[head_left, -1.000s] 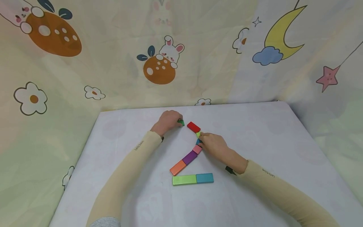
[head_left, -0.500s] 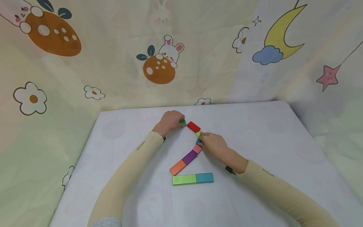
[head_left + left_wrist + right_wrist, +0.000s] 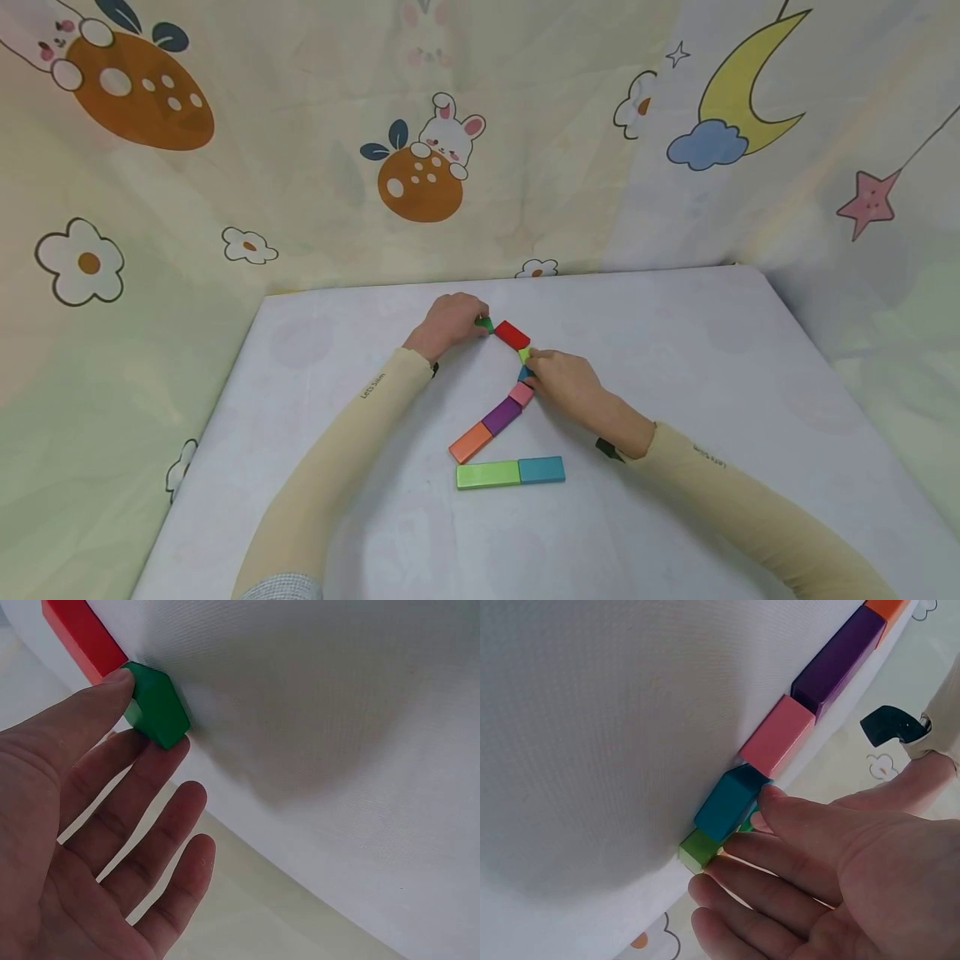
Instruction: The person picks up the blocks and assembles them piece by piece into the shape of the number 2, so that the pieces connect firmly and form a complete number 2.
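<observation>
My left hand [image 3: 450, 323] pinches a small green block [image 3: 161, 709] between thumb and fingertips at the upper end of a row of coloured blocks. A red block [image 3: 512, 335] lies right beside it; the thumb partly covers where the two meet. Lower down, my right hand [image 3: 566, 383] rests its thumb and fingertips, nearly straight, against the right side of a teal block [image 3: 731, 801] and a small lime block [image 3: 699, 850]. In the head view that hand partly hides both. Beyond the teal one come a pink block [image 3: 778, 735] and a purple block [image 3: 840, 660].
An orange block [image 3: 471, 442] ends the row near a flat lime block [image 3: 487, 475], which touches a blue-teal block [image 3: 542, 470]. All lie on a white-covered table [image 3: 375, 517]. A printed cloth [image 3: 315, 183] hangs along the back and sides.
My left hand has shifted slightly right, bringing the green block up to the red one. My right hand and the other blocks have stayed put.
</observation>
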The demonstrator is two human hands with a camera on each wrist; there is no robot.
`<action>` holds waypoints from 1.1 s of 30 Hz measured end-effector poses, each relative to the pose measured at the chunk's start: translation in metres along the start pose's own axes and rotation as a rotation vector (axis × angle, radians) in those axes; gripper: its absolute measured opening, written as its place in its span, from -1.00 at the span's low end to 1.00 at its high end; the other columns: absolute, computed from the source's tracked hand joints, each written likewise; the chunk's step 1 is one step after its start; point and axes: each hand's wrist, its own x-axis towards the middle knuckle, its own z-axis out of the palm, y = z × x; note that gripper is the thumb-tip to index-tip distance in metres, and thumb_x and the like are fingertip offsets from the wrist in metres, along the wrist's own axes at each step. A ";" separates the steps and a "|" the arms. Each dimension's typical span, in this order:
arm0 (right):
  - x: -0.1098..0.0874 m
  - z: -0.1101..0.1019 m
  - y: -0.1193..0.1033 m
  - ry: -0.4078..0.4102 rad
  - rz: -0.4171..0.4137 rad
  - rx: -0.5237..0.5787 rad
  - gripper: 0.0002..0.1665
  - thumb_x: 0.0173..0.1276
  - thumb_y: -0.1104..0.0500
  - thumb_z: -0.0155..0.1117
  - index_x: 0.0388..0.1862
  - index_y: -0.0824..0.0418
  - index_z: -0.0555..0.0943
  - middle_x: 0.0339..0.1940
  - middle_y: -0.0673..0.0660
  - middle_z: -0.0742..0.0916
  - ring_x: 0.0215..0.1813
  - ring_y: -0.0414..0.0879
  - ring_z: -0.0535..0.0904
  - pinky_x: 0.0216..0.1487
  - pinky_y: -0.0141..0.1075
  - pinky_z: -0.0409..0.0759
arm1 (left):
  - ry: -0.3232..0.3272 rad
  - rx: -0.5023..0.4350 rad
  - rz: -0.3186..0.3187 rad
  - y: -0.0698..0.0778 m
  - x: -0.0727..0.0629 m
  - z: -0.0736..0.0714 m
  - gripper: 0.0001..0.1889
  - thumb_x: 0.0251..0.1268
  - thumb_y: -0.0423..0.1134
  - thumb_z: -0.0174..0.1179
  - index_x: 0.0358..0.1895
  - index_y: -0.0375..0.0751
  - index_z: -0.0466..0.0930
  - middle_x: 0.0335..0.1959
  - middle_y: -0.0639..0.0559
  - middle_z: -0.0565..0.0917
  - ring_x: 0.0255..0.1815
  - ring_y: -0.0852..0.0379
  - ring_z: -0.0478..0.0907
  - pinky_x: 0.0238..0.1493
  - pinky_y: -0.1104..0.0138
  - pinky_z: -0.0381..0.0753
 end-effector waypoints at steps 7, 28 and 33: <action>0.001 -0.001 -0.001 0.002 -0.002 0.003 -0.61 0.30 0.05 0.46 0.03 0.21 0.72 0.14 0.18 0.76 0.10 0.02 0.74 0.01 -0.16 0.71 | 0.009 -0.024 0.001 -0.001 -0.001 -0.001 -0.74 0.30 -0.10 0.37 -0.02 -0.11 0.76 -0.24 0.07 0.71 -0.25 0.13 0.49 -0.18 0.30 0.52; 0.004 -0.002 -0.002 -0.007 0.000 0.052 -0.61 0.29 0.08 0.47 0.02 0.26 0.72 0.11 0.21 0.76 0.09 0.05 0.74 0.02 -0.15 0.70 | -0.018 -0.017 -0.033 -0.006 -0.006 -0.006 -0.56 0.32 0.01 0.33 0.17 -0.13 0.65 -0.01 0.00 0.72 -0.09 0.08 0.56 -0.01 0.23 0.59; 0.007 -0.002 -0.001 0.001 -0.002 0.072 -0.64 0.30 0.10 0.46 0.00 0.27 0.72 0.10 0.22 0.75 0.06 0.04 0.75 0.02 -0.14 0.70 | 0.003 -0.006 -0.043 -0.010 -0.012 -0.011 -0.44 0.36 0.11 0.25 0.31 -0.13 0.54 0.11 -0.04 0.69 0.11 0.03 0.61 0.15 0.15 0.60</action>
